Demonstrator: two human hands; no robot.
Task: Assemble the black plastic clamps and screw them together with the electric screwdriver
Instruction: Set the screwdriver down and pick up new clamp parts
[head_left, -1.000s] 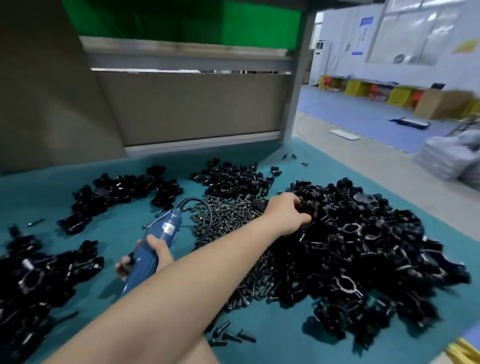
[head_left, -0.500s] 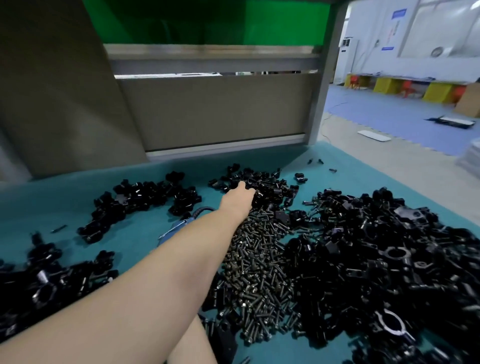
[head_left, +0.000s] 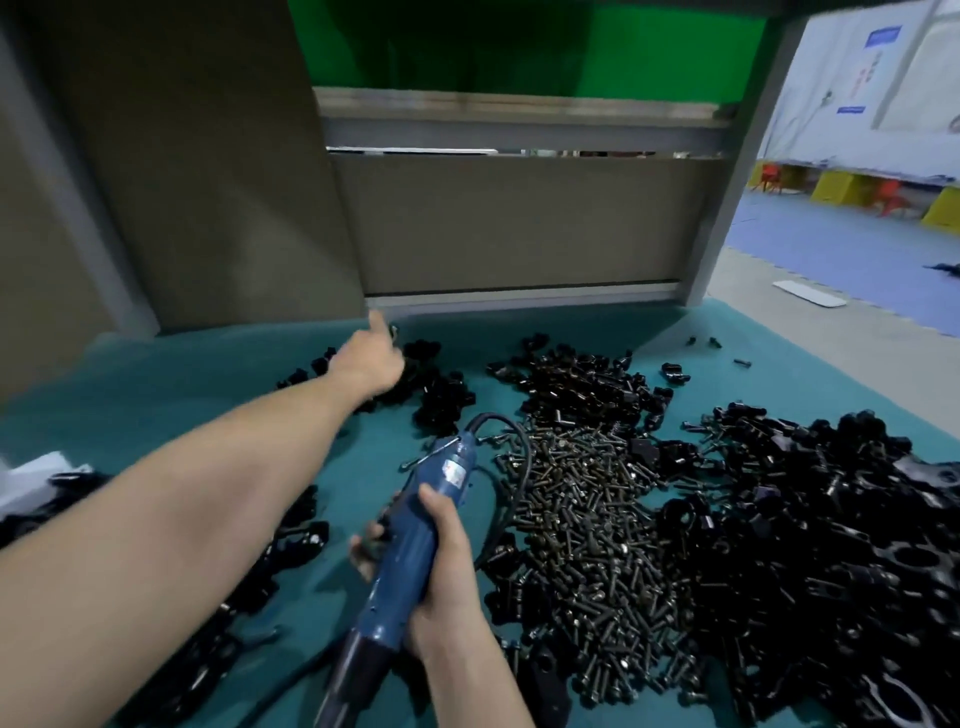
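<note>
My right hand (head_left: 441, 566) grips the blue electric screwdriver (head_left: 449, 470) near the table's middle, its cabled end pointing away from me. My left hand (head_left: 366, 361) reaches far out over the back-left pile of black clamp parts (head_left: 441, 400). One finger points toward the back wall, and the other fingers are hidden behind the hand. A second clamp pile (head_left: 582, 379) lies at the back centre. A heap of dark screws (head_left: 587, 525) lies right of the screwdriver. The biggest clamp heap (head_left: 831, 530) fills the right side.
More black clamps (head_left: 270, 561) lie under my left forearm on the teal mat (head_left: 156, 395). The tool's black cable (head_left: 517, 452) loops over the screws. A grey partition (head_left: 519, 223) closes the back. Something white (head_left: 31, 478) shows at the left edge.
My left hand moved from the right heap, across the centre pile, to the back-left pile. The view swung left. My right hand kept hold of the screwdriver.
</note>
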